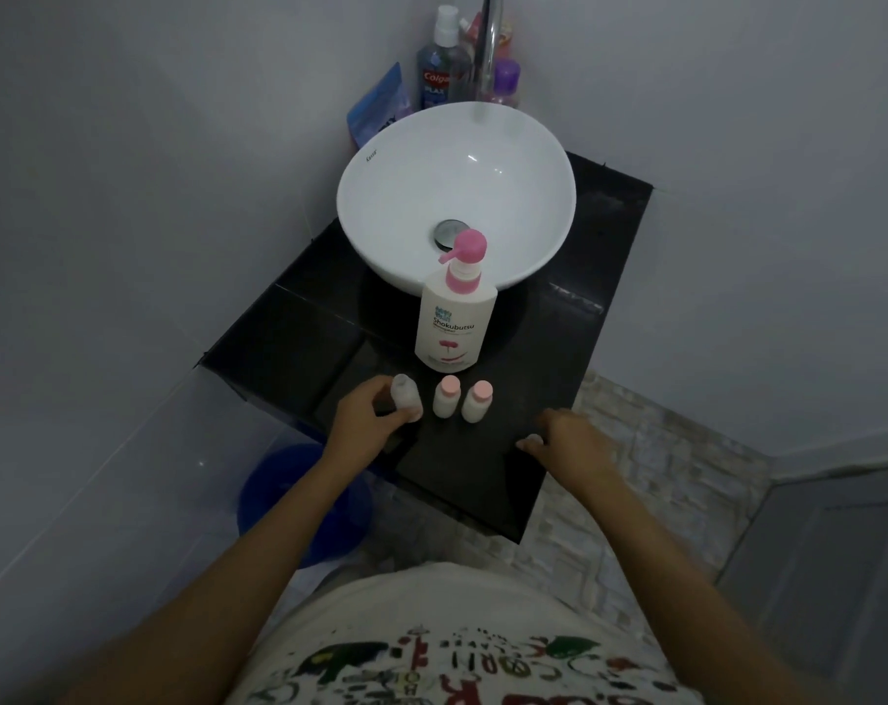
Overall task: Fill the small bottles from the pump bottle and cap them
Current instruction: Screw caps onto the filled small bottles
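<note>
Left hand (368, 417) gripping uncapped small bottle (406, 396), right hand (566, 440) loosely open nearby, pump bottle (454, 323) behind

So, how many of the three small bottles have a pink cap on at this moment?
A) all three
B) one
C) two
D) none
C: the middle small bottle and the right small bottle each carry a pink cap, while the uncapped small bottle, gripped by the left hand, shows a bare neck.
</note>
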Tool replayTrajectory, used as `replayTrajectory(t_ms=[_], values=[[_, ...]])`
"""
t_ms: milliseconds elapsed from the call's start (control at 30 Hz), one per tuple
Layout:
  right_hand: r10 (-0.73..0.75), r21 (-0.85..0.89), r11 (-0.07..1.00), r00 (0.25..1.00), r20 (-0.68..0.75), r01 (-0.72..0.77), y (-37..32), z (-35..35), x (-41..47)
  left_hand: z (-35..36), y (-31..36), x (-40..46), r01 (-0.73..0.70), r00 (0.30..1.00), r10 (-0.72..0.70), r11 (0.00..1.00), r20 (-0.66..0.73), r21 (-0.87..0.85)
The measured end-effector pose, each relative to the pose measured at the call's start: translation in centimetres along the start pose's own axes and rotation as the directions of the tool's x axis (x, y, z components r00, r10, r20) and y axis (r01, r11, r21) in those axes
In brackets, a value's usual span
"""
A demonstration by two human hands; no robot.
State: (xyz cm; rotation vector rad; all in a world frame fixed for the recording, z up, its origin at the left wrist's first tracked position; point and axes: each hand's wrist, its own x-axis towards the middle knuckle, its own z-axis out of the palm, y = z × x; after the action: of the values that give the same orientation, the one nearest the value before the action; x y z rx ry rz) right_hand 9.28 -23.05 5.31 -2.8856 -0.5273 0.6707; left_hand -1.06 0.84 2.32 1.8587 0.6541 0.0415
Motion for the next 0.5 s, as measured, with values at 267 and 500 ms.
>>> replayTrajectory(t_ms=[267, 500], values=[[0.051, 0.061, 0.997, 0.998, 0.047, -0.053, -0.9, 1.1, 0.3, -1.8, 2.4, -3.9, -0.012, 1.0, 0.013, 0.979, 0.004, -0.205], [0.059, 0.697, 0.716, 0.998, -0.014, -0.033, -2.9, -3.1, -1.5, -3.5, 5.1, -6.2, -0.065, 0.998, 0.054, 0.894, -0.036, -0.444]])
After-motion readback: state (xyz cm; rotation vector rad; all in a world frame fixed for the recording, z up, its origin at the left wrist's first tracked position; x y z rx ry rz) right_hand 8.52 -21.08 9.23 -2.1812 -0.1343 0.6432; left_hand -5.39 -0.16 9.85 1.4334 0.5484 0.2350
